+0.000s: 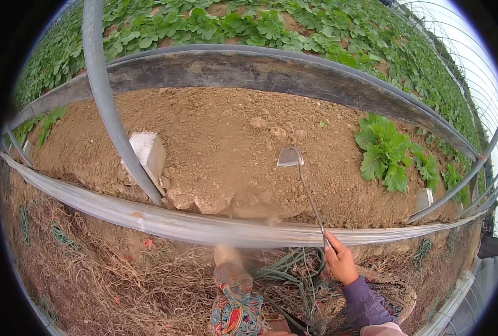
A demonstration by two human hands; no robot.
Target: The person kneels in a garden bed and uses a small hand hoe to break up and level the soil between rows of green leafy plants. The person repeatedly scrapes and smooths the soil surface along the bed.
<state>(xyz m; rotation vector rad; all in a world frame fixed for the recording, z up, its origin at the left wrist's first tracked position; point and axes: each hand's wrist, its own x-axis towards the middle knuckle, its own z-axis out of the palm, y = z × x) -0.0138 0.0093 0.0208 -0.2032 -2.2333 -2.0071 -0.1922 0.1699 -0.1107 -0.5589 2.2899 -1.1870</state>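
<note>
My right hand (341, 262) is closed round the thin metal handle of a hand hoe (310, 196). The hoe reaches forward over a rolled plastic film edge, and its flat square blade (289, 157) rests on or just above the brown soil (221, 129). At the end of a colourful patterned sleeve, my left hand (228, 256) is smeared by motion, close to the near side of the plastic roll (176, 224). Its fingers cannot be made out. Beyond it, a blurred patch of loose soil (257, 204) lies against the roll.
A grey metal pole (106, 106) rises at left beside a white block (148, 151). A leafy green plant (384, 151) grows at right. Behind runs a dark plastic strip (232, 70), with dense crops (249, 25) past it. Dry stalks (131, 285) and green cord (288, 266) cover the near ground.
</note>
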